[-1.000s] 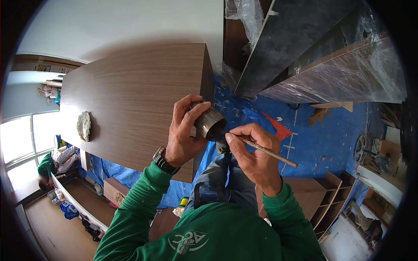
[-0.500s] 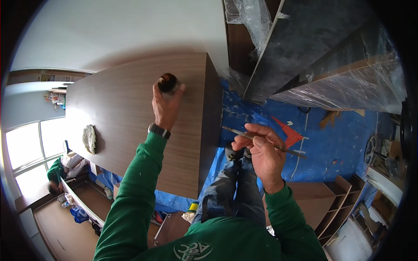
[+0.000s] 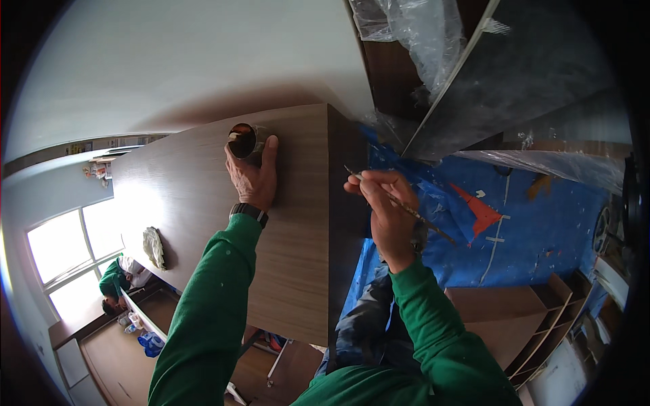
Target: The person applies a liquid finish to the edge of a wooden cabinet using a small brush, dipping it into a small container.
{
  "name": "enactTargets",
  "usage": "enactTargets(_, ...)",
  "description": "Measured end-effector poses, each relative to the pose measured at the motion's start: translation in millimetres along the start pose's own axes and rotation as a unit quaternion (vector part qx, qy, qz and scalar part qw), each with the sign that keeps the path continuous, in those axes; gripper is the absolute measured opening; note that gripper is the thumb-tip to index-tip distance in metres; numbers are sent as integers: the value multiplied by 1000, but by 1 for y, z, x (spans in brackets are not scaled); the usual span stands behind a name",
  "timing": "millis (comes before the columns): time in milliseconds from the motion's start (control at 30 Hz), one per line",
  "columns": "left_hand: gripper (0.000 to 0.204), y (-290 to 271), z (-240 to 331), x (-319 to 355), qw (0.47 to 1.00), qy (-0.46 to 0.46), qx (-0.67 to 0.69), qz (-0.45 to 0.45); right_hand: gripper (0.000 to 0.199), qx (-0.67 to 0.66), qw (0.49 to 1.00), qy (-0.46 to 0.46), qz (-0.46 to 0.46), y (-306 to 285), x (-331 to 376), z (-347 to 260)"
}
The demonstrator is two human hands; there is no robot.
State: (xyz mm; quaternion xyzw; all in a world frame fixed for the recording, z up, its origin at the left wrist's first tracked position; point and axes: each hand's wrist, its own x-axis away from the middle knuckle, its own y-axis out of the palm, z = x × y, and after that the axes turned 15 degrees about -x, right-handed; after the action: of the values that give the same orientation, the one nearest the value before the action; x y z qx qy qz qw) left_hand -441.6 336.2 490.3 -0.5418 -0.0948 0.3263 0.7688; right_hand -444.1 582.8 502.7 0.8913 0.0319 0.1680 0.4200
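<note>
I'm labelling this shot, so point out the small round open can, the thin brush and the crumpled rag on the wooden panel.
small round open can (image 3: 242,141), head view, its open mouth.
thin brush (image 3: 413,215), head view, mid handle.
crumpled rag (image 3: 154,247), head view, its middle.

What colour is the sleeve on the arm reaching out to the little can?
Green. The left sleeve shows best in the head view, reaching toward the small can on the wood-grain cabinet top.

Can (image 3: 242,140) on cabinet top (image 3: 203,203), left of brush (image 3: 399,205), rag (image 3: 154,247) nearer
</note>
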Motion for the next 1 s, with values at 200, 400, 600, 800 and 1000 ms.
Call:
enactTargets(200, 61, 1, -10, -2, 999, -4, 22, -28, 8, 21, 999, -17, -17, -8, -36, 31)
enactTargets(400, 61, 4, -17, -2, 999, -6, 19, -39, 7, 23, 1000, 20, -5, -15, -47, 44)
enactTargets(600, 62, 2, -16, -1, 999, -3, 11, -39, 5, -1, 1000, 19, -1, -14, -49, 47)
enactTargets(800, 62, 3, -13, -1, 999, 9, 17, -36, 5, 1, 1000, 21, -4, -16, -52, 47)
enactTargets(1000, 61, 4, -19, -1, 999, 15, 12, -32, 5, -8, 999, 34, -4, -12, -49, 45)
